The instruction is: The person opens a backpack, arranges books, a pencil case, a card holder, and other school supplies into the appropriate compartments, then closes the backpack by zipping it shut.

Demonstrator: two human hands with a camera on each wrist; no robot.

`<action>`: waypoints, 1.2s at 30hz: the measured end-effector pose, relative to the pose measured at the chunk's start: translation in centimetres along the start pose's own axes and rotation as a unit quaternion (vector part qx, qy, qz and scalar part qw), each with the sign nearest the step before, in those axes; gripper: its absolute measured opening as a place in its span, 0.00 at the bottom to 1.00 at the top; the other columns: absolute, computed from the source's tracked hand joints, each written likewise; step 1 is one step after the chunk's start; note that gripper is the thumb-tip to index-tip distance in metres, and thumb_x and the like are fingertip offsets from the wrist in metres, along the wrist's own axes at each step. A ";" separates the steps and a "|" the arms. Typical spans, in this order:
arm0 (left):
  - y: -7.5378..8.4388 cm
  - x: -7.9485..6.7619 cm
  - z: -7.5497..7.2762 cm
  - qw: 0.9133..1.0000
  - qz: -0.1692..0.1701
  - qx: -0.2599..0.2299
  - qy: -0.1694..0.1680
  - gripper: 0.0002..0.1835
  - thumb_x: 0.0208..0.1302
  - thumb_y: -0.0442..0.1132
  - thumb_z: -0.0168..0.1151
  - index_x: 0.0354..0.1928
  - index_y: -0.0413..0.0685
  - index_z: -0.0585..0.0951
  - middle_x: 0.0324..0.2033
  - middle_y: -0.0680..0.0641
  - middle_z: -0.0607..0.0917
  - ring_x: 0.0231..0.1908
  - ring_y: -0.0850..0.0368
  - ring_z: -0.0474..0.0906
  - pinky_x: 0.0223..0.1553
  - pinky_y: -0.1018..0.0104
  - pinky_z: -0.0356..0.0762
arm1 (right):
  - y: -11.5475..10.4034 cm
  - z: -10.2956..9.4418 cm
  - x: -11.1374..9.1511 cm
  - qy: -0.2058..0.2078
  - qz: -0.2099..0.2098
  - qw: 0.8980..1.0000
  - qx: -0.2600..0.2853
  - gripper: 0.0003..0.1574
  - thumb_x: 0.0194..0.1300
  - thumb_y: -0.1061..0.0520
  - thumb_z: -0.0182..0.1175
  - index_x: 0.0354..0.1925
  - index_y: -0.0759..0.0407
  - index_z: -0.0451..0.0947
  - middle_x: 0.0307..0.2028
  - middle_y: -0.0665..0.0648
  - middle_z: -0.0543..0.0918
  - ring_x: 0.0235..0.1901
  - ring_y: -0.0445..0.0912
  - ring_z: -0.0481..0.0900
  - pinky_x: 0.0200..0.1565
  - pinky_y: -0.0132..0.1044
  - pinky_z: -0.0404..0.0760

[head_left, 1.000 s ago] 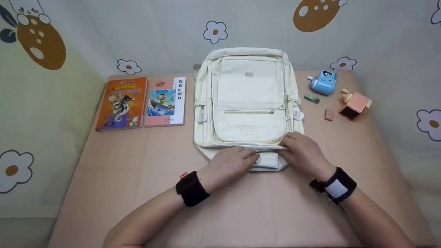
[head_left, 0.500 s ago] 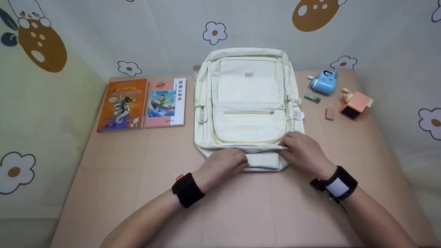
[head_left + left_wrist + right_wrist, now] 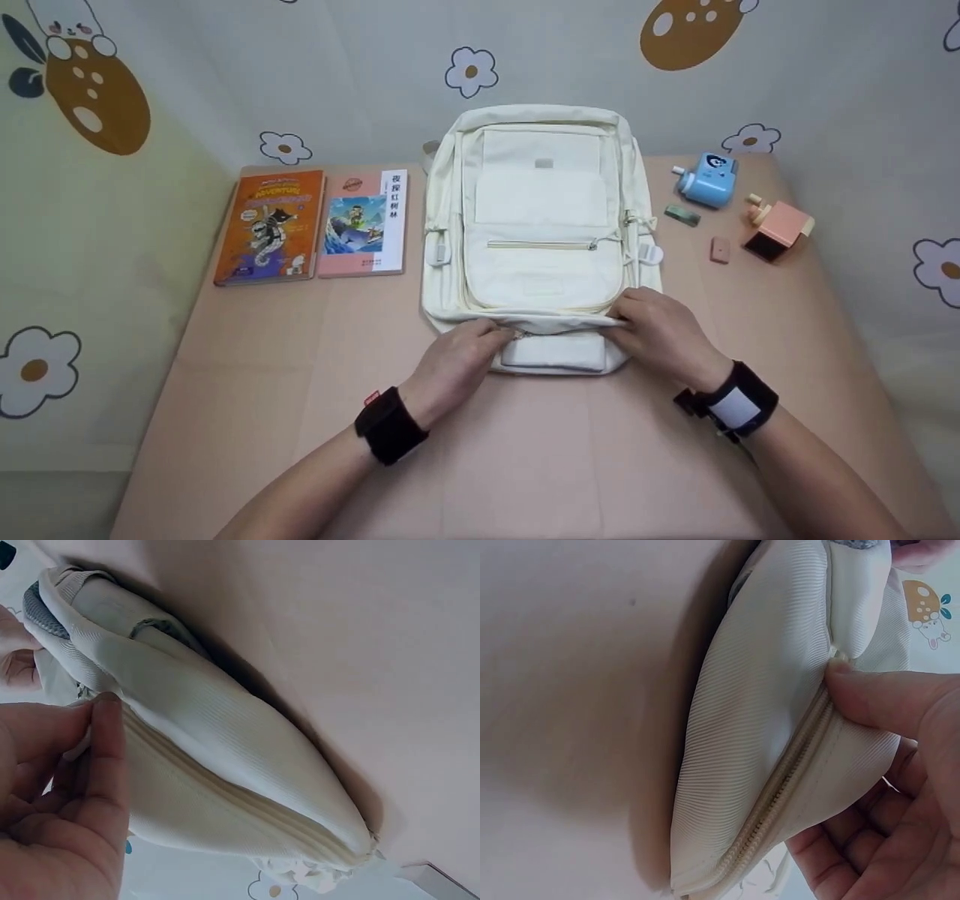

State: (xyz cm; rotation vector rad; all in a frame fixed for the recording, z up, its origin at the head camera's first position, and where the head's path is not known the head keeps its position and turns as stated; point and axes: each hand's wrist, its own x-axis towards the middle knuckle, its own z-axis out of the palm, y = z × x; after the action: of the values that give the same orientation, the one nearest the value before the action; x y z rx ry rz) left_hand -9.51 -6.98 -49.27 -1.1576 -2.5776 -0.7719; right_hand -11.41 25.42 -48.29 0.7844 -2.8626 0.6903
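A cream backpack (image 3: 544, 277) lies front side up on the table, its bottom end toward me. With thumb and index finger my left hand (image 3: 457, 367) pinches the zipper pull at the lower edge; the fingertips mostly hide the pull. My right hand (image 3: 664, 334) grips the fabric edge by the same zipper (image 3: 780, 780), at the lower right corner. In the right wrist view its thumb (image 3: 885, 697) presses beside the zipper while the other fingers curl beneath the fabric. Between the hands, the fabric gapes along the zipper line, above a pale flat panel (image 3: 555, 352).
Two books, one orange (image 3: 270, 229) and one pink and white (image 3: 364, 225), lie left of the backpack. To its right are a blue crank sharpener (image 3: 709, 182), a pink crank sharpener (image 3: 780, 229), a small green block (image 3: 682, 216) and a small pink block (image 3: 720, 250).
My left hand has slid leftward along the backpack's lower edge, uncovering more of the pale panel. The right hand keeps its grip at the corner.
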 end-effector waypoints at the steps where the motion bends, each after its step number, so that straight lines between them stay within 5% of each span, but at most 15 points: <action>1: -0.1 -0.1 -0.1 1.000 -0.001 0.002 -0.003 0.14 0.66 0.26 0.65 0.52 0.40 0.86 0.39 0.47 0.85 0.39 0.55 0.83 0.38 0.65 0.81 | -0.1 0.0 0.0 -0.001 0.002 1.000 0.000 0.08 0.60 0.55 0.76 0.33 0.51 0.84 0.31 0.46 0.80 0.30 0.41 0.73 0.31 0.37 0.73; 15: -2.6 -1.7 -2.6 0.997 -0.071 0.038 -0.005 0.14 0.65 0.25 0.66 0.50 0.43 0.88 0.37 0.47 0.84 0.36 0.55 0.80 0.32 0.63 0.79 | -0.1 -0.6 -0.1 0.007 0.007 1.000 -0.007 0.07 0.61 0.55 0.75 0.33 0.52 0.85 0.31 0.47 0.81 0.31 0.42 0.75 0.31 0.38 0.75; 26: -3.1 -2.0 -2.1 0.993 -0.118 -0.009 0.009 0.07 0.65 0.31 0.70 0.44 0.43 0.89 0.37 0.48 0.84 0.38 0.54 0.81 0.37 0.59 0.80 | -0.5 -0.7 -0.2 -0.006 0.014 1.000 -0.012 0.07 0.61 0.55 0.74 0.39 0.52 0.87 0.33 0.46 0.82 0.33 0.42 0.76 0.34 0.39 0.76; 36: -3.1 -1.7 -2.1 0.993 -0.116 0.021 0.024 0.04 0.66 0.35 0.71 0.41 0.48 0.89 0.35 0.51 0.85 0.37 0.56 0.82 0.36 0.60 0.81 | -4.4 -0.2 1.7 -0.016 -0.075 0.997 -0.012 0.22 0.66 0.46 0.70 0.52 0.58 0.85 0.45 0.54 0.86 0.47 0.49 0.83 0.49 0.46 0.81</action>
State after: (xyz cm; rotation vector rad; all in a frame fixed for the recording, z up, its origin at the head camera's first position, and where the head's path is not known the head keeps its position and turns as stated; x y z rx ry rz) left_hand -10.74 -10.87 -49.36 -0.8266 -2.7047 -0.7759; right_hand -10.69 21.41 -45.99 1.0036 -2.7978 0.6286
